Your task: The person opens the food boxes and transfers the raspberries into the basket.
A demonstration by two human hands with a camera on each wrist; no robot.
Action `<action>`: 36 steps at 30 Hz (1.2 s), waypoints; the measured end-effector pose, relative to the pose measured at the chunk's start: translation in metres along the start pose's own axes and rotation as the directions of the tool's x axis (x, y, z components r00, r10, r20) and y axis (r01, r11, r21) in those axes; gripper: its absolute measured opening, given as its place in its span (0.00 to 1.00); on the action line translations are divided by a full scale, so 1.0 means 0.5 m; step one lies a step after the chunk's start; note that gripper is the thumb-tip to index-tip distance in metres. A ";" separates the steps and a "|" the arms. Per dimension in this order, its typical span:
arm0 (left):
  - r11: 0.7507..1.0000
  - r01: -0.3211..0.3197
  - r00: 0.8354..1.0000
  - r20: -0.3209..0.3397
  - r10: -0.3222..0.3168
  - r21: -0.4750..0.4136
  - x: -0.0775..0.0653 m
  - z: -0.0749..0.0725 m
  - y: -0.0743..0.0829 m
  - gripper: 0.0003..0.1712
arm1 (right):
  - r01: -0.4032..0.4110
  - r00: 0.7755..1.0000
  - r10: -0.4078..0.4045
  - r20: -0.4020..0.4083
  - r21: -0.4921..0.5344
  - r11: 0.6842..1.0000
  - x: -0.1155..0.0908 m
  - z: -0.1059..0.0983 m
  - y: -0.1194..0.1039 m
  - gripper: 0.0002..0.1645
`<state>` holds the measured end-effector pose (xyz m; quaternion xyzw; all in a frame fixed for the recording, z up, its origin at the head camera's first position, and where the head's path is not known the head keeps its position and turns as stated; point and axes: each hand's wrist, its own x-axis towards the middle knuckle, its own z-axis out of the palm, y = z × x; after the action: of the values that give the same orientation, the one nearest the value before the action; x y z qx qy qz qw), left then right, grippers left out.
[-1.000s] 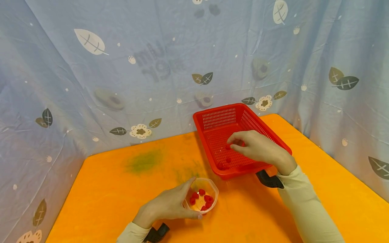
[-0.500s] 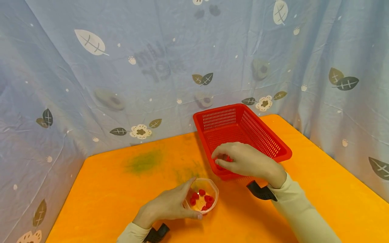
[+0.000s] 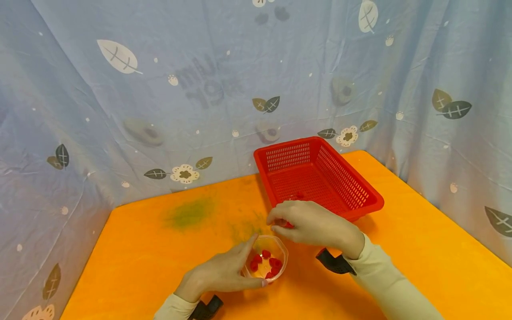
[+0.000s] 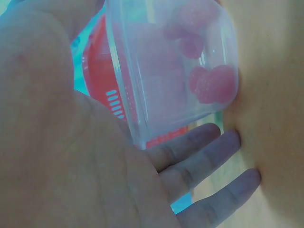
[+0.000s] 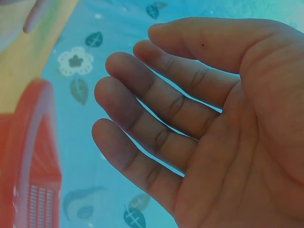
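A clear plastic tub (image 3: pixel 278 247) with several raspberries (image 3: pixel 266 254) at its bottom stands on the table. My left hand (image 3: pixel 221 272) holds it from the left, thumb and index finger spread round its sides; in the left wrist view the other fingers lie straight beside the tub (image 4: pixel 156 85). My right hand (image 3: pixel 316 224) is over the near left corner of a red basket (image 3: pixel 344 175), its fingers softly bent. Nothing shows in its palm or between thumb and fingers in the right wrist view. A raspberry (image 3: pixel 300 195) lies in the basket; the near corner is hidden.
The orange table (image 3: pixel 148 258) has greenish smudges (image 3: pixel 190 213) left of the basket. A blue patterned curtain (image 3: pixel 224 58) hangs behind it and along both sides. A black wrist mount (image 3: pixel 335 262) sits under my right wrist.
My right hand has moved out from over the basket's middle, left and nearer, toward the tub. The left hand, tub and basket have stayed in place.
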<state>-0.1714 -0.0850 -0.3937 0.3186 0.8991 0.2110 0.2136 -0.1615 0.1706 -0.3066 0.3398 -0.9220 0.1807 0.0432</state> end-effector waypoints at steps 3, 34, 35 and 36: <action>1.000 -0.009 1.000 0.001 0.009 0.002 0.000 0.000 0.000 0.65 | 0.011 1.000 -0.011 0.023 0.001 1.000 0.003 0.010 -0.007 0.06; 0.997 -0.060 0.998 -0.022 0.061 0.040 0.001 -0.001 -0.002 0.62 | 0.073 0.962 -0.056 0.267 -0.055 0.996 0.024 0.118 -0.040 0.07; 0.997 -0.059 0.998 -0.023 0.060 0.045 0.001 -0.001 -0.002 0.62 | 0.073 0.960 -0.055 0.275 -0.055 0.996 0.025 0.118 -0.040 0.07; 0.997 -0.056 0.998 -0.025 0.057 0.047 0.002 -0.001 -0.002 0.62 | 0.075 0.958 -0.056 0.281 -0.057 0.996 0.026 0.119 -0.040 0.06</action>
<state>-0.1727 -0.0853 -0.3938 0.3460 0.8971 0.2002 0.1880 -0.1561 0.1272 -0.3533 0.3907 -0.9125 0.0985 -0.0700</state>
